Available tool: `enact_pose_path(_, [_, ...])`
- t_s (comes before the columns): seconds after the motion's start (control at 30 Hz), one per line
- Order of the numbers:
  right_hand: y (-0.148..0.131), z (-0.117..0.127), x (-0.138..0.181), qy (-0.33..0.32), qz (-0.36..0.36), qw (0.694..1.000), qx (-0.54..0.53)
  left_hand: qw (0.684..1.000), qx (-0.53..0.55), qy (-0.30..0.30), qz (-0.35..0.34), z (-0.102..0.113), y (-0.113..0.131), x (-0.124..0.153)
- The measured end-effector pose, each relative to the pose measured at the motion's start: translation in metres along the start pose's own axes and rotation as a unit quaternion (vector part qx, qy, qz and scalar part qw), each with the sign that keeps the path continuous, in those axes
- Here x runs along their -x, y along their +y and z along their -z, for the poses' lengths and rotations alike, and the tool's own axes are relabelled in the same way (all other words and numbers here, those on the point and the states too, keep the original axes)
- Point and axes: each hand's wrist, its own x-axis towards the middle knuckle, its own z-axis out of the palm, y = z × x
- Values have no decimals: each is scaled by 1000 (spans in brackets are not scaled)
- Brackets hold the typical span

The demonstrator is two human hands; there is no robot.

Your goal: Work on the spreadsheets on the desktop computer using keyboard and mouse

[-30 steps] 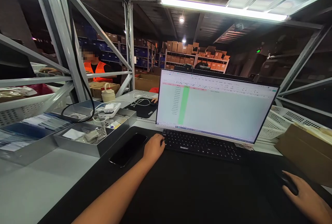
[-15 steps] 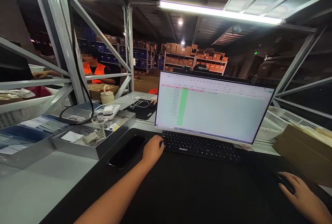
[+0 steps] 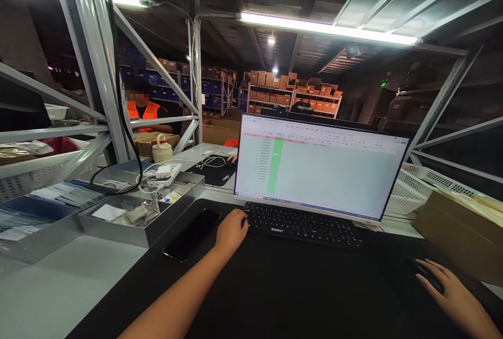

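Half curled, the fingers (image 3: 239, 215) of the left hand (image 3: 231, 231) grip nothing and lie at the left end of the keyboard (image 3: 298, 226); whether they press a key, I cannot tell. Just left of them lies a phone (image 3: 192, 235); beyond them and to their right stands a monitor (image 3: 326, 174). The right hand (image 3: 456, 293) has its fingers wrapped around the mouse (image 3: 433, 280), on a black mat (image 3: 306, 292). Beyond those fingers stands a box (image 3: 458, 234).

Head view: above desk (image 3: 94, 271), facing forward and down, monitor (image 3: 326, 174) near.
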Motion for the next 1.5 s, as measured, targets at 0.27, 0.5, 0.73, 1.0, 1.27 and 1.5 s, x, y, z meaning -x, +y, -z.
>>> enact_pose_path(0.27, [0,-2,-1,0,-13,1000,0,1000,-1,5,-3,-1,-1,0])
enact_pose_path(0.5, [12,-9,-3,2,6,1000,-8,1000,1,4,-2,0,0,0])
enact_pose_path(0.73, [0,-3,-2,3,6,1000,-4,1000,2,1,-2,2,2,1])
enact_pose_path(1.0, [-8,1,-2,33,-5,999,-20,1000,3,-1,2,3,2,1])
enact_pose_path(1.27, [-2,-2,-3,11,-6,1000,1,1000,6,1,3,5,4,2])
enact_pose_path(1.5, [-20,9,0,28,-19,999,-25,1000,5,3,5,3,3,1])
